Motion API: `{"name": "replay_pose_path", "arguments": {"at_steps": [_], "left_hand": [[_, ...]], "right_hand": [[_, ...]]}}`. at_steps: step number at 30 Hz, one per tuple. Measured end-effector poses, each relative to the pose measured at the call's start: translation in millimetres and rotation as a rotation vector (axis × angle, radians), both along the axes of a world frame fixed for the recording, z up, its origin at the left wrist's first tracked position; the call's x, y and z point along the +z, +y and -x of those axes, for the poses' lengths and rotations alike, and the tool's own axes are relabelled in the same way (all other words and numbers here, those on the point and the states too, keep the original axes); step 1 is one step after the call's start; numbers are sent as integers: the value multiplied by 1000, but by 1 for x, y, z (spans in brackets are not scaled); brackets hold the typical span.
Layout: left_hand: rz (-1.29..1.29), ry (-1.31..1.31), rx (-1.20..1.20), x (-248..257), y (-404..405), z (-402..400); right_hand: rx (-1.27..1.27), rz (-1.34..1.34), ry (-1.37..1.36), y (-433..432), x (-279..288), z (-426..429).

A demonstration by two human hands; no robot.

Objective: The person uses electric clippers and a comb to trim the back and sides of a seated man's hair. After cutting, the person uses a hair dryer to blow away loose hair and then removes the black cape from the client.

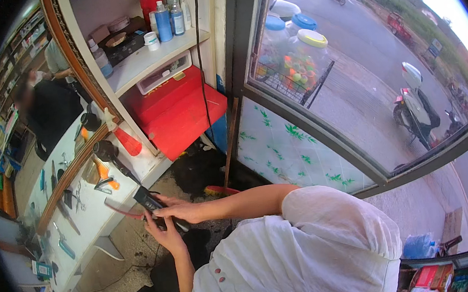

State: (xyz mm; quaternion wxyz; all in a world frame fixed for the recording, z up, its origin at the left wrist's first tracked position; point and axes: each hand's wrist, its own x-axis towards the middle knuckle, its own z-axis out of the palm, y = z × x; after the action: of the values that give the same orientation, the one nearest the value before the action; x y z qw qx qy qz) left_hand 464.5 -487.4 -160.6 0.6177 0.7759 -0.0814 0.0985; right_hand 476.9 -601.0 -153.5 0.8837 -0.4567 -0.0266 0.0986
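Note:
A black hair clipper (148,200) is held between my two hands above the floor, just off the edge of the white counter (114,197). My right hand (179,209) wraps its body from the upper side. From below, my left hand (165,233) rests its fingers against the clipper. A comb with a red spine (130,215) juts leftward from the left hand's fingers; its grip is partly hidden. On the counter nearby lie a black hair dryer (105,150), an orange comb (104,171), a black hair clip (103,184) and scissors (79,199).
A wood-framed mirror (76,169) leans along the counter. Behind it stand a red spray bottle (127,141) and a shelf (162,55) with bottles. A red box (184,112) sits below. A broom (221,190) lies by dark hair on the floor, beside the glazed door (297,144).

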Motion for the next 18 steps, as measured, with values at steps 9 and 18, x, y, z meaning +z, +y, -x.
{"name": "replay_pose_path", "arguments": {"at_steps": [9, 18], "left_hand": [[-187, 78, 195, -77, 123, -133], [-592, 221, 257, -86, 202, -273]], "right_hand": [[400, 1091, -449, 65, -9, -110], [-313, 1549, -215, 21, -82, -251]]}}
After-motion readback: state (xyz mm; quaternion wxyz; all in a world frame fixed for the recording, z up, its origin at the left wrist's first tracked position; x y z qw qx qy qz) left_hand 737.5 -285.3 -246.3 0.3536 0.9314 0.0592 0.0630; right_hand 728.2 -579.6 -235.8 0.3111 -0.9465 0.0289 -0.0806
